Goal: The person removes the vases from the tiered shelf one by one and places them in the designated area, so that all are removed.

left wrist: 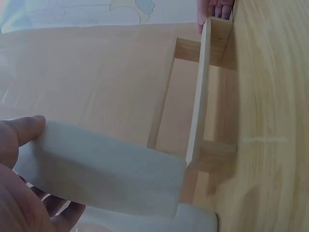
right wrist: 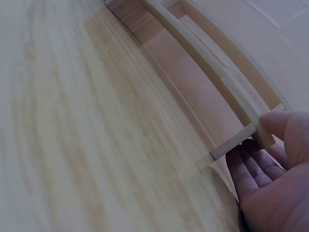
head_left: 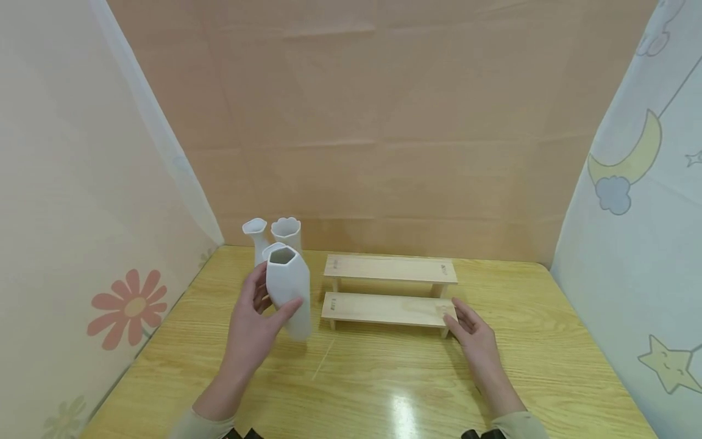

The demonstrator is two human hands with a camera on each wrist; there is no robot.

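Observation:
My left hand [head_left: 256,326] grips a tall white faceted vase [head_left: 289,283], thumb on the near side and fingers round the far side. The vase leans slightly, its angular mouth facing up. In the left wrist view its base [left wrist: 179,193] is raised off the tabletop, beside another white vase [left wrist: 193,220] that stands there. My right hand [head_left: 478,341] holds the right end of the lower board [head_left: 384,310] of a two-step wooden stand. In the right wrist view the thumb [right wrist: 276,123] lies on the board and the fingers [right wrist: 248,166] curl beneath it.
Behind the held vase stand a slim flared white vase [head_left: 255,228], a scallop-rimmed white vase [head_left: 286,229] and a partly hidden one [head_left: 270,250]. The stand's upper board [head_left: 389,269] is at the back of the wood-grain table [head_left: 351,378]. Cloth curtains [head_left: 378,122] enclose three sides.

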